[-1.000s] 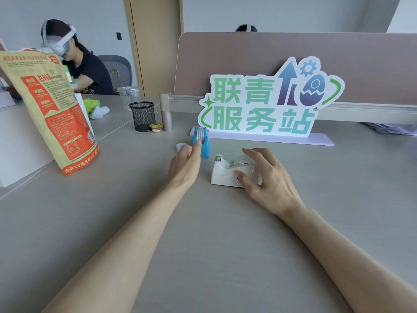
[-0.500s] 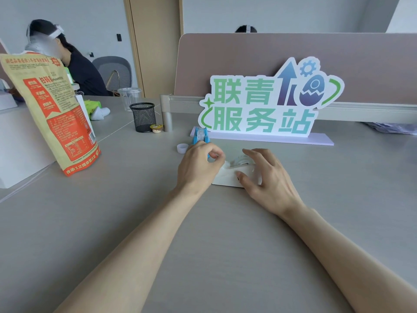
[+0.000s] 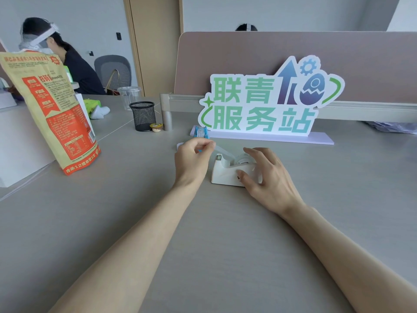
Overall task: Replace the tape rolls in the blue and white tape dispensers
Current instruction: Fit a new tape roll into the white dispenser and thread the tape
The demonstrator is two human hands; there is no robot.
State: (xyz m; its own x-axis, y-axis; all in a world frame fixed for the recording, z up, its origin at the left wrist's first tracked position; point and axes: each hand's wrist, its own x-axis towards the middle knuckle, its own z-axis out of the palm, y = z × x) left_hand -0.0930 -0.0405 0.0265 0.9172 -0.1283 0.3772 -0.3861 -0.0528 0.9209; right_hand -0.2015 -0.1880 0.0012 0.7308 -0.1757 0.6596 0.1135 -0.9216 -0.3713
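Note:
A white tape dispenser (image 3: 225, 172) sits on the grey desk with a clear tape roll (image 3: 244, 159) in it. My right hand (image 3: 266, 177) rests over its rear half, fingers spread against its side and top. My left hand (image 3: 194, 158) is just left of the dispenser, fingertips pinched on the free end of the clear tape strip (image 3: 222, 151), which stretches from the roll over the cutter. The blue tape dispenser (image 3: 201, 131) stands behind my left hand, partly hidden by it.
A standing sign (image 3: 266, 105) on a lilac base is right behind the dispensers. A black mesh cup (image 3: 142, 116), a small jelly cup (image 3: 156, 127) and a metal post are at back left. A tall orange pouch (image 3: 49, 114) stands at left. A person sits far left.
My left hand left the blue dispenser, came to the white one, pinched the tape end and drew it out to the left. My right hand stayed on the white dispenser.

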